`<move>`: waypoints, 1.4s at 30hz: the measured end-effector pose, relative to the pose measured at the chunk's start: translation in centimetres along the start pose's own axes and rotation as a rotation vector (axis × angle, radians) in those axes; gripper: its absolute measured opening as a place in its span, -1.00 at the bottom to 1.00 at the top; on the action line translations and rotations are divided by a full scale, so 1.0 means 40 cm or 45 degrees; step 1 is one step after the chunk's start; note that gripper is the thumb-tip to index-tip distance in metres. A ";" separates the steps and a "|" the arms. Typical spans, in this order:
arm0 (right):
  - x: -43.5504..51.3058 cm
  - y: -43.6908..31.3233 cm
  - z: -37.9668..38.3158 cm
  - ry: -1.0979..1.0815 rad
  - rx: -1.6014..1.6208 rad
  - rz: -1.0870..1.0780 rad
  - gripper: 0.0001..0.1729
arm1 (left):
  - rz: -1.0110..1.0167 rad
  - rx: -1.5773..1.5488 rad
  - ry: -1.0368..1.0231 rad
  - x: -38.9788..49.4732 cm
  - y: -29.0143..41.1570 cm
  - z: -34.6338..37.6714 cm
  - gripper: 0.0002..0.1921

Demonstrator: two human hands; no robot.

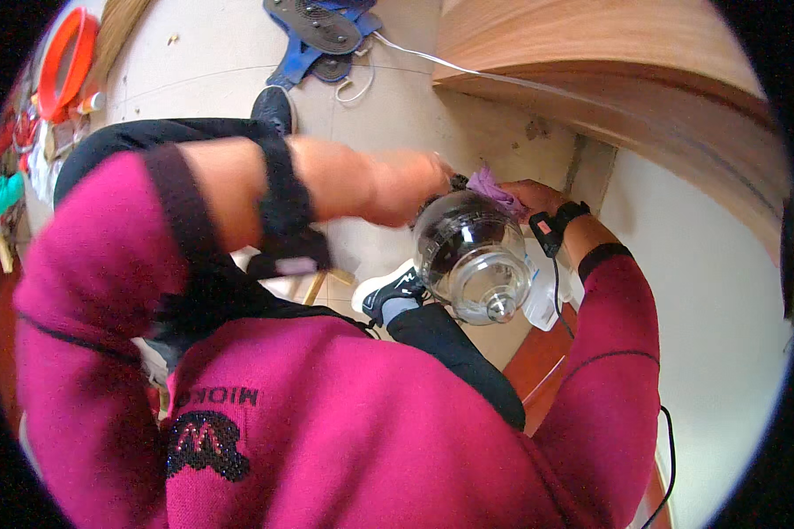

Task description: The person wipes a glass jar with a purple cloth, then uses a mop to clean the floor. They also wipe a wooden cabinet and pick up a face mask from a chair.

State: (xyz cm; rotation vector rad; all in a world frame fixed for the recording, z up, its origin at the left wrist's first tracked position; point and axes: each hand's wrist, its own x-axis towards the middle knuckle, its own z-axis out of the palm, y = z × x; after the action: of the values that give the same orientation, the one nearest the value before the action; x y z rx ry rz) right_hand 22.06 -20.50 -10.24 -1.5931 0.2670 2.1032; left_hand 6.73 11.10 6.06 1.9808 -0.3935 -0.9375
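A large round clear glass jar with a glass lid and pointed knob is tilted between my hands, above my shoe. My left hand, blurred, reaches the jar's far left side; its fingers are mostly hidden, so its grip is unclear. Close to those fingers sits a small black fitting at the jar's far edge. My right hand has a crumpled purple cloth in its fingers, against the far right side of the glass.
A translucent plastic container stands right of the jar, beside a red-brown surface. Wooden furniture rises at the far right. Blue straps with black pads and a white cord lie on the tiles. An orange-red basin is at left.
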 end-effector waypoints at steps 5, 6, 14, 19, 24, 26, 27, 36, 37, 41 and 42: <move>0.078 -0.033 -0.027 -0.124 -0.275 -0.129 -0.68 | -0.355 -0.826 0.617 -0.291 -0.033 -0.180 -0.60; 0.090 -0.048 -0.018 -0.142 -0.329 -0.137 -0.70 | -0.453 -0.941 0.759 -0.347 -0.025 -0.192 -0.61; 0.076 -0.217 0.078 -0.302 -1.012 0.032 -0.80 | -0.467 -1.269 1.328 -0.300 0.094 -0.288 -0.70; 0.080 -0.274 0.149 -0.423 -1.149 -0.119 -0.64 | -0.306 -1.140 0.968 -0.292 0.090 -0.350 -0.70; 0.159 -0.328 0.340 -0.716 -1.454 -0.018 -0.58 | -0.310 -1.000 0.990 -0.307 0.102 -0.341 -0.68; 0.172 -0.336 0.409 -0.742 -1.506 0.133 -0.59 | -0.347 -0.805 1.064 -0.309 0.116 -0.323 -0.67; 0.178 -0.343 0.428 -0.781 -1.578 0.195 -0.59 | -0.328 -0.780 1.044 -0.319 0.117 -0.321 -0.66; 0.085 -0.381 0.262 -0.225 -1.816 0.330 -0.58 | -0.050 -0.940 0.971 -0.375 0.063 -0.320 -0.68; 0.060 -0.395 0.264 -0.122 -1.918 0.365 -0.59 | -0.039 -0.990 0.973 -0.372 0.061 -0.313 -0.67; -0.082 -0.473 0.319 0.174 -1.916 0.191 -0.61 | -0.058 -0.622 1.005 -0.349 0.049 -0.292 -0.62; -0.139 -0.483 0.342 0.151 -1.505 0.064 -0.66 | -0.088 -0.529 1.014 -0.339 0.048 -0.284 -0.57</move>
State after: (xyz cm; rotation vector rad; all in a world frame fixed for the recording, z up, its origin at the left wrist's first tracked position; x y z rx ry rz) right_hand 20.98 0.67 1.71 -2.2888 -1.1128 2.3111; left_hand 6.31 24.63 17.60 1.8046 0.2997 -0.1841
